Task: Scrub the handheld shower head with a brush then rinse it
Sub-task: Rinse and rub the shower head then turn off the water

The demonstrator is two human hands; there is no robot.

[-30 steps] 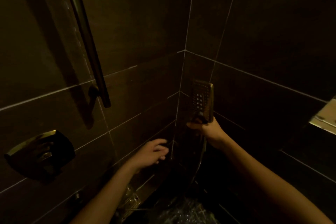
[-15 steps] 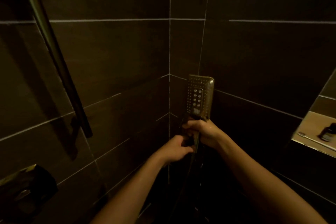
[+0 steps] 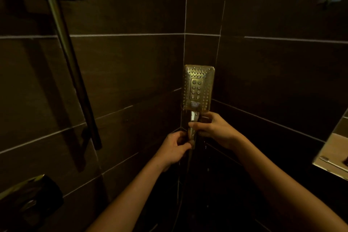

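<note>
Since a second ago our left hand (image 3: 176, 149) has risen to clasp the shower head (image 3: 197, 88) handle below our gripping right hand (image 3: 214, 130).

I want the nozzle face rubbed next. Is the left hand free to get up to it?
Probably not straight away: the left hand is wrapped around the handle below the right hand. Once it lets go, nothing blocks the nozzle face.

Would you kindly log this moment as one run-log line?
shower head: upright, nozzles facing camera | right hand: grips handle | left hand: grips lower handle | brush: not visible | water: drips below
</note>
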